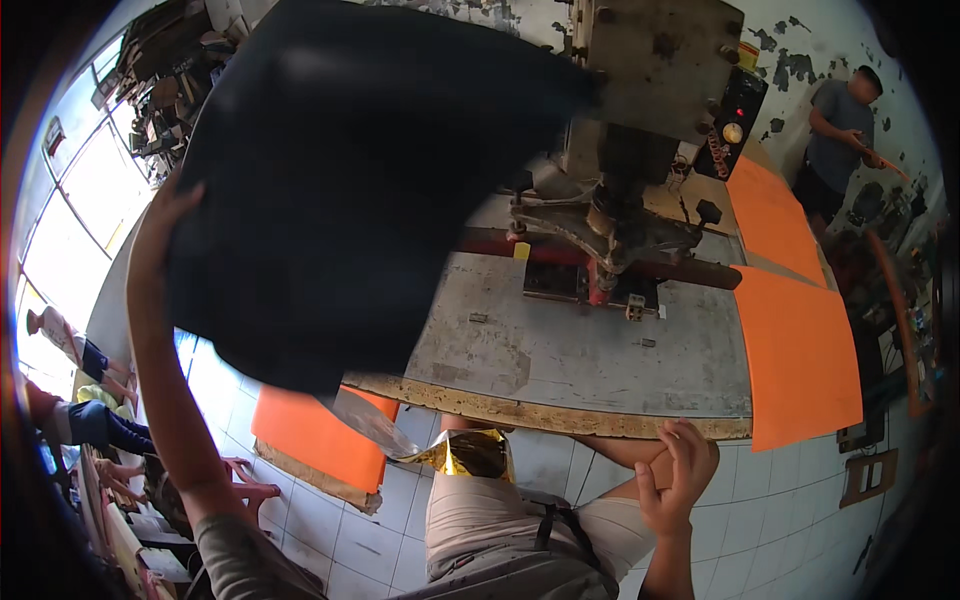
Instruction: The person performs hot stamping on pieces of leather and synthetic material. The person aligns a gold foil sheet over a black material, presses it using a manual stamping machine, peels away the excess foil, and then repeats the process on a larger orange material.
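Observation:
A large black sheet (pixel 350 190), blurred and bent, is raised over the left part of the worktable. My left hand (pixel 180 205) grips it at its left edge, the arm stretched up and forward; part of the fingers is hidden by the sheet. By the table's front edge, my right hand (pixel 682 470) holds nothing, its fingers loosely curled and apart. A strip of gold foil (pixel 478 453) lies over my thigh, its paler end running up under the black sheet. Beyond the sheet stands a heavy metal press (pixel 650 70), partly covered by it.
The grey worktable (pixel 580 370) has a worn wooden front edge. Orange sheets (pixel 800 350) lie at its right side, and more orange sheets (pixel 320 430) are low at the left. A person (pixel 845 130) stands far right with something orange; other people (pixel 90 420) are at the left.

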Available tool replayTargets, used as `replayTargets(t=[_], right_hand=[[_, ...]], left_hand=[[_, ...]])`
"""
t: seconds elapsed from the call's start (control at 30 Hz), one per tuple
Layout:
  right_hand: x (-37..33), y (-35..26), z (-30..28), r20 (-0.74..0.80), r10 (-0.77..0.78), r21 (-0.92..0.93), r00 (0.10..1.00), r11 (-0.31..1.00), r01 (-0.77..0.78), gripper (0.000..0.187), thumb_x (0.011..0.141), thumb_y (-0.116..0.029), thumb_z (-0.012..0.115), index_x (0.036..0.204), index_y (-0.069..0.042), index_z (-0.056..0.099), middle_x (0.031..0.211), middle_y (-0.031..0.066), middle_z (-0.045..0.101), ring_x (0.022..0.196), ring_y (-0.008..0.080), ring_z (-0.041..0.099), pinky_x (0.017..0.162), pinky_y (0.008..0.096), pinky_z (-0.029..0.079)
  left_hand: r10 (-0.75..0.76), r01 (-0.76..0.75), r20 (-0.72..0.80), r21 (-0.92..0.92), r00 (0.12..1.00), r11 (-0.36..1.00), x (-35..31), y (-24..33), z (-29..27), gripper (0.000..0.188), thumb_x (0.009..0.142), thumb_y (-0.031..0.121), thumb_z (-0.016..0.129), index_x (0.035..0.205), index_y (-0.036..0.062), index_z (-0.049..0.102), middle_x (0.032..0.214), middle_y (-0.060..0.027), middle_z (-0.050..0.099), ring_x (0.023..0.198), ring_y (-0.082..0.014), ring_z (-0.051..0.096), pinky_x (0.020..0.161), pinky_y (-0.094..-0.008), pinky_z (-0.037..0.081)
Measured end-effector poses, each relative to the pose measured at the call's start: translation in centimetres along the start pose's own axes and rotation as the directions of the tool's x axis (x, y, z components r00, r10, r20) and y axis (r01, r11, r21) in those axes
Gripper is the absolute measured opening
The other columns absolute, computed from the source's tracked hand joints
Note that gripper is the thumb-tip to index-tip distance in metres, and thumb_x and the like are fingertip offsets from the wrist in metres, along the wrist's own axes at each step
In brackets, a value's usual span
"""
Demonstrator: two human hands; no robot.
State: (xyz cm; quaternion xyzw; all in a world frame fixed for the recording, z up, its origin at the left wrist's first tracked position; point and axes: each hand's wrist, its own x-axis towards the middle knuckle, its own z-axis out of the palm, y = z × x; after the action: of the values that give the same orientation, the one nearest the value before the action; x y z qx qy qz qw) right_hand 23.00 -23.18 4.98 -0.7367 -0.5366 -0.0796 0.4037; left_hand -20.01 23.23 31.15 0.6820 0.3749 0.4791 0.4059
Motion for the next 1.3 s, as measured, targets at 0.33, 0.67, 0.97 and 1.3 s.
replayTargets(t=[0.33,0.67,0.97,1.3], right_hand=[[-2.3,1.3,3.3,0.083,0.079,-0.039,0.993,0.996,-0.076,0.046,0.096,-0.028,0.076,0.133,-0.003,0.065,0.142,0.0155,0.055,0.138,0.0419,0.048,0.114,0.0569,0.039],[-3.9,1.6,3.1,0.127,0.048,-0.083,0.991,0.996,-0.038,0.037,0.098,-0.022,0.072,0.128,-0.001,0.067,0.156,0.0202,0.048,0.151,0.0450,0.039,0.121,0.0576,0.036],[-4.1,0.6,8.2,0.040,-0.111,0.013,0.993,0.994,0.111,0.030,0.095,-0.023,0.074,0.121,-0.009,0.070,0.145,0.0158,0.051,0.142,0.0440,0.043,0.118,0.0598,0.035],[-5.2,1.0,11.3,0.045,-0.192,-0.015,0.980,0.981,0.193,0.025,0.095,-0.022,0.074,0.116,-0.008,0.073,0.151,0.0166,0.046,0.150,0.0453,0.033,0.122,0.0584,0.033]], left_hand=[[-0.477,0.430,-0.020,-0.401,0.879,0.809,24.3,-17.7,6.1,0.056,0.102,0.031,0.072,0.142,-0.0057,0.059,0.129,-0.0187,0.073,0.110,-0.0300,0.076,0.102,-0.0440,0.060],[0.418,-0.193,-0.439,0.470,0.795,0.861,3.8,-21.7,2.3,0.050,0.104,0.024,0.072,0.143,-0.0047,0.061,0.141,-0.0221,0.068,0.127,-0.0315,0.068,0.108,-0.0400,0.051],[-0.126,0.214,-0.174,0.805,0.977,0.553,-39.7,-40.0,11.5,0.039,0.095,0.021,0.076,0.128,0.0060,0.064,0.137,-0.0172,0.060,0.132,-0.0381,0.056,0.112,-0.0489,0.044],[-0.365,0.226,-0.076,0.894,0.928,0.387,-43.2,-48.0,10.2,0.046,0.090,0.026,0.081,0.126,0.0056,0.062,0.132,-0.0170,0.059,0.128,-0.0395,0.054,0.105,-0.0508,0.048]])
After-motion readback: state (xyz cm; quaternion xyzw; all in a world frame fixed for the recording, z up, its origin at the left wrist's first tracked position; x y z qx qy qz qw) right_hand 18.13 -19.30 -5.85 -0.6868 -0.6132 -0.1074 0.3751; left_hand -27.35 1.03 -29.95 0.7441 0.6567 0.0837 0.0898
